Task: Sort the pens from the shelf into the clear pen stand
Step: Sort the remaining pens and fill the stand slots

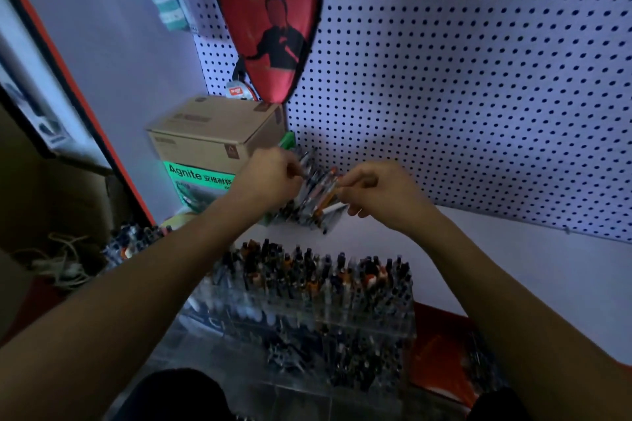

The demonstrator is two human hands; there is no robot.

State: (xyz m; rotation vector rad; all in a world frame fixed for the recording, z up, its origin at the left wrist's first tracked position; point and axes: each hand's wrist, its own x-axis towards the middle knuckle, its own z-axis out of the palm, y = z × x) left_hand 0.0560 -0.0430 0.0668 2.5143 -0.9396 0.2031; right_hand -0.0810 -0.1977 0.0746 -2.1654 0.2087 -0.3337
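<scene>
A bundle of pens (316, 193) is held up between both hands above the white shelf, in front of the pegboard. My left hand (270, 181) grips the bundle's upper left end with curled fingers. My right hand (379, 193) pinches an orange-barrelled pen at the bundle's right side. Below them stands the clear pen stand (393, 321), tiered and packed with several upright pens with dark and orange caps. The picture is blurred, so single pens are hard to tell apart.
A cardboard box (219, 133) sits on a green Agnite box (201, 184) at the back left. A red racket cover (266, 17) hangs on the white pegboard (478, 85). More pens (133, 243) and tangled cables (61, 267) lie at the left. Something orange (441, 352) lies right of the stand.
</scene>
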